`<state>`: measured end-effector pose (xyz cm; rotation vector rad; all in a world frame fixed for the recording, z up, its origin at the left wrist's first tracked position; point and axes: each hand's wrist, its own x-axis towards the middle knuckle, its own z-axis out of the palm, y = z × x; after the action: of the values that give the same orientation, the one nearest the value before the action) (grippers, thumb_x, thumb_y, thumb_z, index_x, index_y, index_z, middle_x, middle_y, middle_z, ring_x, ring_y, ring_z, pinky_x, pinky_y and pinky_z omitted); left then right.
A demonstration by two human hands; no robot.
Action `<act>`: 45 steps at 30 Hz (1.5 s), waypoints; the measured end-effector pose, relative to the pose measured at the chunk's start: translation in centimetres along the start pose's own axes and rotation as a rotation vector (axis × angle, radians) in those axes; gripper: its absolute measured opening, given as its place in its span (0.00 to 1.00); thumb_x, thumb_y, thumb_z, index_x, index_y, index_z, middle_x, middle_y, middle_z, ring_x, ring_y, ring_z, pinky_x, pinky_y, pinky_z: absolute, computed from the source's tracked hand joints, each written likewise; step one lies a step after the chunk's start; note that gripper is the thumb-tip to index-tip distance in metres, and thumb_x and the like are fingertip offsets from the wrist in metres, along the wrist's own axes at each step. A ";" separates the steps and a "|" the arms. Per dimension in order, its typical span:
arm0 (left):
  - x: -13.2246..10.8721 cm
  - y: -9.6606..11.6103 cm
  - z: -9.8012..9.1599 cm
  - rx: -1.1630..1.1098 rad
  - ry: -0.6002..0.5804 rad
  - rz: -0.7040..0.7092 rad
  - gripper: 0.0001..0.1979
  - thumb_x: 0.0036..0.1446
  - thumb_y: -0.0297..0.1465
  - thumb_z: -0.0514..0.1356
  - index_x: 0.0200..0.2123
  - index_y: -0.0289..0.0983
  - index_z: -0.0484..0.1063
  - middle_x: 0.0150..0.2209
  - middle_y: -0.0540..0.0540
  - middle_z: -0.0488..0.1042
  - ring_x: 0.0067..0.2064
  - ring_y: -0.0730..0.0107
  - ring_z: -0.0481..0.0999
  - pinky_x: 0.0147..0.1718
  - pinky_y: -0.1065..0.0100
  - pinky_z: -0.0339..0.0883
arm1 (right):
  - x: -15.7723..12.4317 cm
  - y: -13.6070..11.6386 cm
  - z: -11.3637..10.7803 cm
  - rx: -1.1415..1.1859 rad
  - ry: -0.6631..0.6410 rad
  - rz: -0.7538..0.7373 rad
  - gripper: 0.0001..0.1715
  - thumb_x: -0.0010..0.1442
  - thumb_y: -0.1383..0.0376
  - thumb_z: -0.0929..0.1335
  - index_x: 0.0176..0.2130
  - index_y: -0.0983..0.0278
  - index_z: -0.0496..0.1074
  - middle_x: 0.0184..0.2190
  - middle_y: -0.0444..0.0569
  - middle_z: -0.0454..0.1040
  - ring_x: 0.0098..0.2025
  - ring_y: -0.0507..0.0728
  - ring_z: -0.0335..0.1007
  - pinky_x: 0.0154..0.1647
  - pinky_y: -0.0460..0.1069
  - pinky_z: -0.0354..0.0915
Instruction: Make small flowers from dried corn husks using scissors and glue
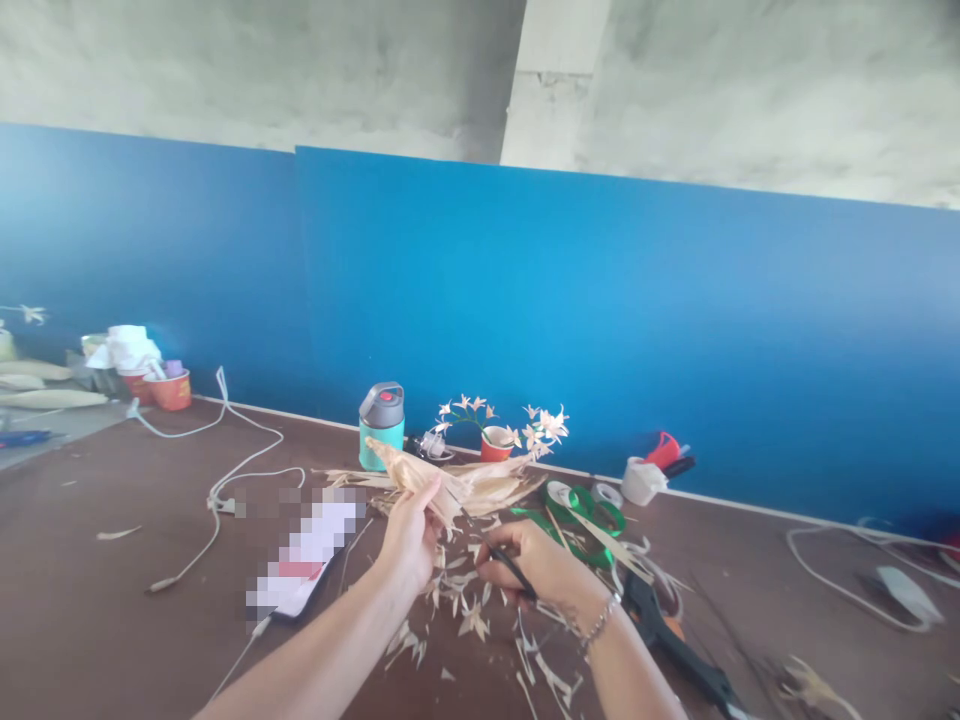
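Observation:
My left hand (412, 535) is closed around a pale dried corn husk (405, 475), thumb on top, raised over the table. My right hand (536, 560) grips a pair of scissors (512, 572) with dark handles; the blades point up and left toward the husk's lower end. Whether they touch it is hard to tell. Behind my hands lies a heap of more husks (506, 487). Beneath them are many cut scraps, some star-shaped like a small flower (474, 622).
A phone (311, 560) lies left, near a white cable (247, 465). Along the blue partition (480, 300) stand a teal flask (382, 440), a red cup (495, 446) with husk flowers (551, 425) and a white container (643, 483). Green ribbon rolls (604, 515) and a black glue gun (671, 640) lie right.

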<state>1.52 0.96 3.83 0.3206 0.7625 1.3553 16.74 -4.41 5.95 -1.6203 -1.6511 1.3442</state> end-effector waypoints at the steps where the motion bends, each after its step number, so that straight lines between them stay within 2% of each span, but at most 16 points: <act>1: 0.3 0.0 -0.2 0.015 -0.006 0.021 0.05 0.46 0.24 0.64 0.27 0.33 0.70 0.22 0.49 0.75 0.22 0.76 0.73 0.22 0.76 0.66 | -0.1 0.1 -0.2 0.014 -0.023 0.000 0.09 0.46 0.65 0.70 0.31 0.67 0.71 0.12 0.38 0.65 0.13 0.46 0.58 0.13 0.39 0.55; 7: 2.1 0.8 -1.3 0.203 -0.041 0.122 0.12 0.38 0.29 0.69 0.28 0.32 0.72 0.21 0.49 0.75 0.22 0.73 0.73 0.24 0.73 0.65 | -0.6 0.4 -1.2 0.106 -0.113 -0.046 0.08 0.48 0.65 0.68 0.30 0.67 0.71 0.13 0.38 0.65 0.14 0.45 0.58 0.14 0.39 0.56; 12: 2.4 1.2 -1.5 0.319 -0.156 0.120 0.13 0.38 0.31 0.69 0.29 0.33 0.73 0.22 0.48 0.76 0.24 0.69 0.75 0.25 0.71 0.65 | -0.4 0.7 -1.2 0.139 -0.098 -0.019 0.08 0.47 0.64 0.68 0.29 0.67 0.71 0.12 0.38 0.66 0.13 0.45 0.56 0.13 0.39 0.55; 19: 2.1 1.5 -1.2 0.339 -0.201 0.104 0.12 0.36 0.32 0.69 0.26 0.34 0.73 0.20 0.49 0.74 0.22 0.72 0.72 0.23 0.72 0.63 | -0.4 0.8 -1.3 0.134 -0.091 0.014 0.10 0.48 0.63 0.68 0.30 0.67 0.72 0.12 0.38 0.65 0.12 0.44 0.56 0.12 0.39 0.52; 26: 2.2 1.4 -1.3 0.379 -0.223 0.072 0.13 0.37 0.32 0.69 0.28 0.34 0.73 0.20 0.50 0.73 0.21 0.73 0.71 0.24 0.72 0.63 | -0.3 1.0 -1.3 0.129 -0.090 0.015 0.10 0.48 0.62 0.69 0.30 0.67 0.72 0.12 0.38 0.66 0.13 0.45 0.57 0.13 0.39 0.54; 33: 1.9 1.7 -1.0 0.388 -0.243 -0.022 0.11 0.36 0.28 0.68 0.27 0.34 0.74 0.21 0.49 0.75 0.21 0.71 0.73 0.23 0.71 0.65 | -0.4 0.9 -1.3 0.166 -0.112 0.026 0.10 0.47 0.63 0.69 0.30 0.67 0.72 0.12 0.37 0.65 0.12 0.44 0.56 0.12 0.39 0.53; 39: 1.8 1.8 -0.9 0.381 -0.239 -0.047 0.10 0.36 0.27 0.69 0.26 0.33 0.73 0.21 0.47 0.76 0.22 0.70 0.74 0.22 0.73 0.65 | -0.6 0.6 -1.3 0.153 -0.118 0.025 0.10 0.46 0.63 0.69 0.29 0.67 0.71 0.12 0.37 0.65 0.12 0.44 0.56 0.12 0.39 0.52; 45: 2.3 1.4 -1.3 0.389 -0.271 -0.060 0.13 0.37 0.28 0.69 0.30 0.32 0.74 0.25 0.43 0.78 0.25 0.66 0.77 0.24 0.71 0.67 | -0.5 0.2 -1.3 0.088 -0.097 0.034 0.08 0.46 0.65 0.69 0.29 0.67 0.72 0.11 0.37 0.64 0.12 0.45 0.56 0.12 0.39 0.53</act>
<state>-0.31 3.16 3.09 0.7665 0.7963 1.0740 18.04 -4.57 6.44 -1.5620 -1.6016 1.5127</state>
